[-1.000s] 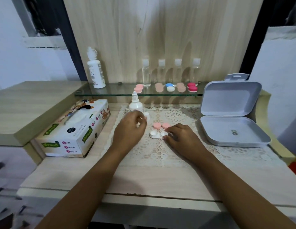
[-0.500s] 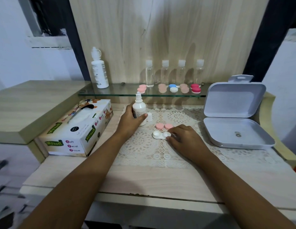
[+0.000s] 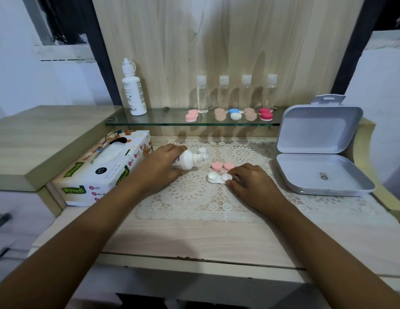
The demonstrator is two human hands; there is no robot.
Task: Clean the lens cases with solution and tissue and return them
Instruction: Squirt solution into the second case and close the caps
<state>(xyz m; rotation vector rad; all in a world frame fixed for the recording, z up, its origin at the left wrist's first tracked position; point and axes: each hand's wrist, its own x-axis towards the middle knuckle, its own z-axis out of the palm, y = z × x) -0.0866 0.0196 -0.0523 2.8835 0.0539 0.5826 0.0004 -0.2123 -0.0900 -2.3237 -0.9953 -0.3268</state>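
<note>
Now left hand (image 3: pixel 160 169) grips the solution bottle (image 3: pixel 186 160), tipped, nozzle toward 3 o'clock; right hand (image 3: pixel 250 184) pinches the open white lens case (image 3: pixel 217 177) at centre, pink caps (image 3: pixel 222 166) just at its 12 o'clock. Best bring nozzle over each well, squeeze lightly, hold case flat. Underneath, lace mat (image 3: pixel 194 197) covers the wooden table (image 3: pixel 194 237); tissue box (image 3: pixel 101 170) at 9 o'clock, open grey box (image 3: pixel 324 175) at 3, glass shelf (image 3: pixel 161 121) at 12.

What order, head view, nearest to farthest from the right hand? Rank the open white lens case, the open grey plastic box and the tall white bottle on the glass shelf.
1. Open white lens case: held by the right hand.
2. Open grey plastic box: right side.
3. Tall white bottle: far back left.
</note>
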